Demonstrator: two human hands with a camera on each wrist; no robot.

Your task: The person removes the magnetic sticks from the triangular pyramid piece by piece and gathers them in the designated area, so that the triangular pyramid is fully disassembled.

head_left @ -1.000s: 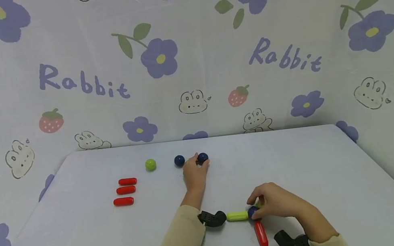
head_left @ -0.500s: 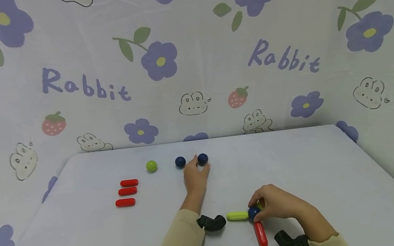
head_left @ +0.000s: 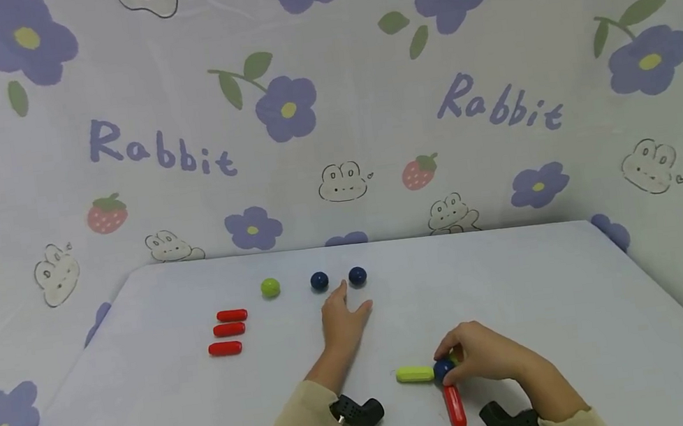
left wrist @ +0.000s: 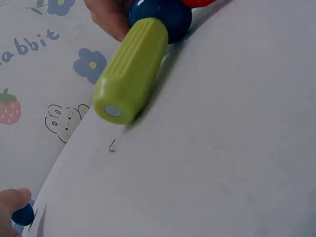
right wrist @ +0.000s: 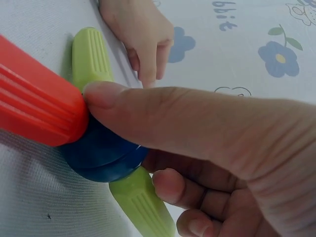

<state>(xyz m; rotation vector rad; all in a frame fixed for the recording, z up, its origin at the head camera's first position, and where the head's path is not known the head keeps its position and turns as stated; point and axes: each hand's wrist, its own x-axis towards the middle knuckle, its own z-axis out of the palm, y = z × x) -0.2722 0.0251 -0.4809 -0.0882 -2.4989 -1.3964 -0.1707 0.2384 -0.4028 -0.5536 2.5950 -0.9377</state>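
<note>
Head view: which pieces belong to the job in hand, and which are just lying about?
In the job:
held blue ball, in the right hand
red rod and two lime rods against it
possibly the two loose blue balls near the left hand

Lying about, apparently:
lime ball
three red rods

wide open lane on table [head_left: 591, 297] right of right hand [head_left: 482, 350], through to back edge. right blue ball [head_left: 358, 276] approachable from its right; left hand [head_left: 342, 320] blocks the near side of the gap to left blue ball [head_left: 320, 281]. room between that and green ball [head_left: 270, 288]. red sticks [head_left: 229, 330] close together, tight gaps. hub [head_left: 443, 371] boxed in: right hand on it, green rod [head_left: 415, 374] left, red rod [head_left: 455, 408] near side.
</note>
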